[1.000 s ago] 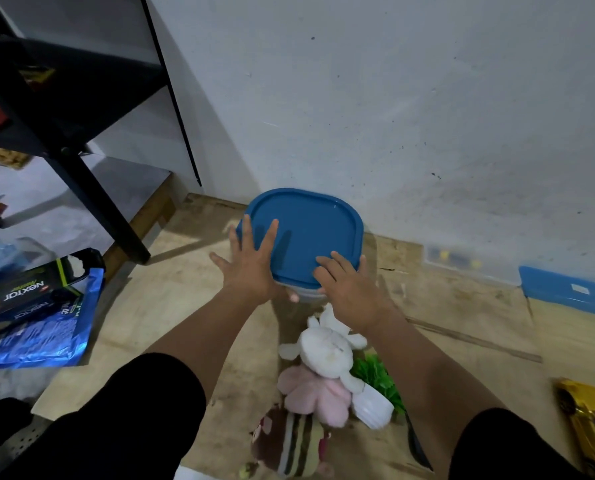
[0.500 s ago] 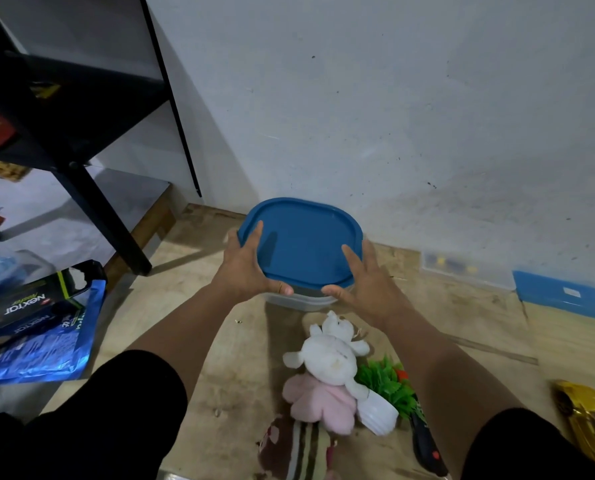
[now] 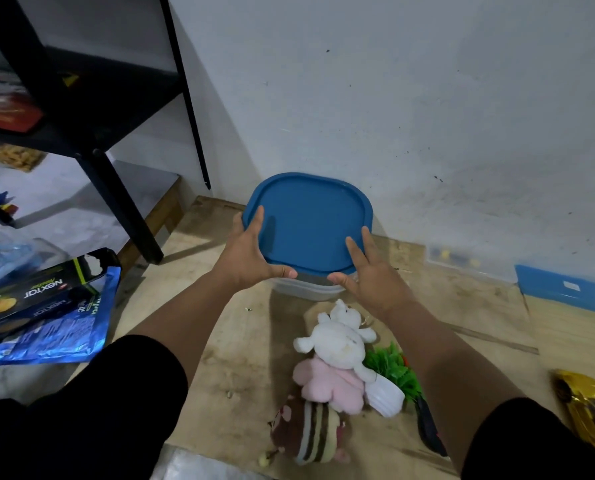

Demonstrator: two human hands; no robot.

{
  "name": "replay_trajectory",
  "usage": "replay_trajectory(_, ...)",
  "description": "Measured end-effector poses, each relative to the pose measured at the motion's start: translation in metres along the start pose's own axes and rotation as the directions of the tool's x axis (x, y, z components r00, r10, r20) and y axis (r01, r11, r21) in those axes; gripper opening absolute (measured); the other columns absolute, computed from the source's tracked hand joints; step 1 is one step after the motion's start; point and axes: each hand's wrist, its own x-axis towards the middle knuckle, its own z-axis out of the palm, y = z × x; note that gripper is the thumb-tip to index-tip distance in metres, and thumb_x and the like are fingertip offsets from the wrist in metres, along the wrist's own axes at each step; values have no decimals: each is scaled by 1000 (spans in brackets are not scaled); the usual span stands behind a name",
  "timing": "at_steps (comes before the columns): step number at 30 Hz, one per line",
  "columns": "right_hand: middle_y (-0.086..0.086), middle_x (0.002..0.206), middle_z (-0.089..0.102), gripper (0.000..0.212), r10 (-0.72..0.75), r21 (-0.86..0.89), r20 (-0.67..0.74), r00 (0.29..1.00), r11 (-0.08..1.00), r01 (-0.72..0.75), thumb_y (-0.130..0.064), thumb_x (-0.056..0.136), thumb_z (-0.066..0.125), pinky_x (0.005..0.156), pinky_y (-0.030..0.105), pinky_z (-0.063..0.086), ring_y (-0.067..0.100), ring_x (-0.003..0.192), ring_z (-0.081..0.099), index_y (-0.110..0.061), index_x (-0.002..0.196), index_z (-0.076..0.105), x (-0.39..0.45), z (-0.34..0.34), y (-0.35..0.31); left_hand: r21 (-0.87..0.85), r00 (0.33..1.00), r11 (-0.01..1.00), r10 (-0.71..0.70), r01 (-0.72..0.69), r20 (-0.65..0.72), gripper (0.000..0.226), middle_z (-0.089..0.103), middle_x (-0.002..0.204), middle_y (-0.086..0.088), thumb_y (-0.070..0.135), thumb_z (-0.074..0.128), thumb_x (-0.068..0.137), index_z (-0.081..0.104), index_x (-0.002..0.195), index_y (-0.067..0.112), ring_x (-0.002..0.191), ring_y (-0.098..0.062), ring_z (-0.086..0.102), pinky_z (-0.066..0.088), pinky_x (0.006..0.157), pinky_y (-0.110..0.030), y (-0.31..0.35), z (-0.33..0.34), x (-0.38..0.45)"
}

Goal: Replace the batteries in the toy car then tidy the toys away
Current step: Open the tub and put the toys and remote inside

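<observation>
A clear plastic container [image 3: 306, 289] with a blue lid [image 3: 309, 220] stands on the wooden board by the wall. My left hand [image 3: 247, 254] grips the lid's left edge, thumb under the rim. My right hand [image 3: 368, 271] grips its near right edge the same way. Just in front lie a white plush rabbit [image 3: 337, 341], a pink plush [image 3: 330, 382] and a striped brown plush [image 3: 309, 431]. A gold toy car [image 3: 590, 407] sits at the far right edge, partly behind my right sleeve.
A fake green plant in a white pot [image 3: 389, 393] lies beside the plushes, with a dark tool [image 3: 427, 427] near it. A small blue-lidded box [image 3: 566, 287] and a clear case [image 3: 462, 263] sit by the wall. Black shelf legs [image 3: 116, 202] and snack packets [image 3: 36, 306] are at left.
My hands went from lying flat on top of the lid to gripping its left and right edges. The lid now looks slightly tilted, near edge raised above the container.
</observation>
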Motion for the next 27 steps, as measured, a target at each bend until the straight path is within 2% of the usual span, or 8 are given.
replay_trajectory(3,-1,156,-21,77,-37,-38,-25,999,999,36,-56,92,36,109,32,29,20,146,4,-22,151,1,-11,-4,-12,21,999,1000,4,-4,-43,137,5,151,1,53,86,50,-1,152,23,141,-21,16,24,114,-37,4,-14,-19)
replay_trajectory(8,3,157,-19,75,-132,-18,-43,990,991,132,-53,93,38,115,32,20,22,147,0,-19,151,5,-41,10,-45,58,993,998,-23,30,-116,137,3,152,-2,54,85,50,-2,151,24,142,-24,13,20,117,-39,-10,-40,-74)
replay_trajectory(14,4,157,-21,75,-235,-106,34,971,966,237,-59,92,31,109,38,33,26,145,10,-21,151,4,-90,59,-75,113,977,977,-163,179,-140,134,-4,156,-5,54,85,52,-3,151,29,144,-26,2,13,116,-42,-51,-42,-165)
replay_trajectory(19,6,156,-23,77,-226,-96,176,958,965,245,-60,92,30,116,40,24,26,146,-1,-20,151,2,-118,107,-96,153,962,950,-266,273,-68,136,-4,155,-9,62,81,48,-3,150,33,143,-34,2,15,117,-48,-98,-31,-207)
replay_trajectory(24,5,156,-22,79,-173,-184,266,948,956,226,-65,90,30,108,41,32,28,145,10,-23,151,3,-115,144,-119,173,943,931,-332,321,39,128,-6,156,-6,57,82,56,-4,149,40,142,-35,4,18,114,-49,-141,-26,-218)
replay_trajectory(27,7,156,-21,79,-122,-213,291,949,959,189,-65,90,30,110,42,30,29,145,8,-22,150,2,-110,165,-128,201,941,929,-329,309,74,125,-9,156,-7,55,82,59,-3,149,39,141,-36,3,18,114,-49,-162,-22,-215)
